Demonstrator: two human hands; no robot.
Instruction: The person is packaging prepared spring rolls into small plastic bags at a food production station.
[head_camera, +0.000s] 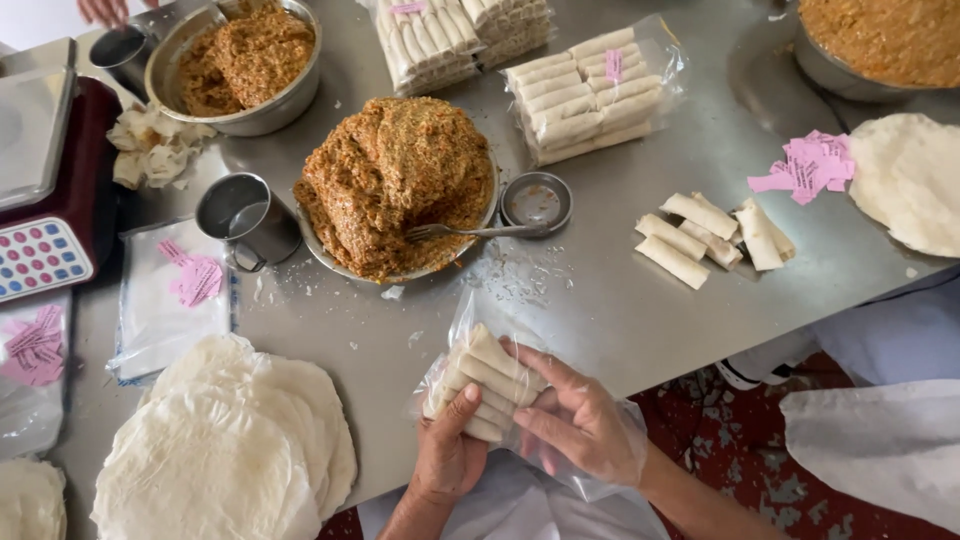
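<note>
Spring rolls (487, 385), stacked in a clear plastic bag (470, 330), sit at the near edge of the table (600, 300), and I have both hands on them. My left hand (447, 455) presses its thumb against the stack's end, fingers closed on the bag beneath to keep the rolls squared. My right hand (585, 425), inside the bag's film, has its fingers wrapped over the stack's side, steadying it. A heaped plate of filling (395, 180) stands beyond.
</note>
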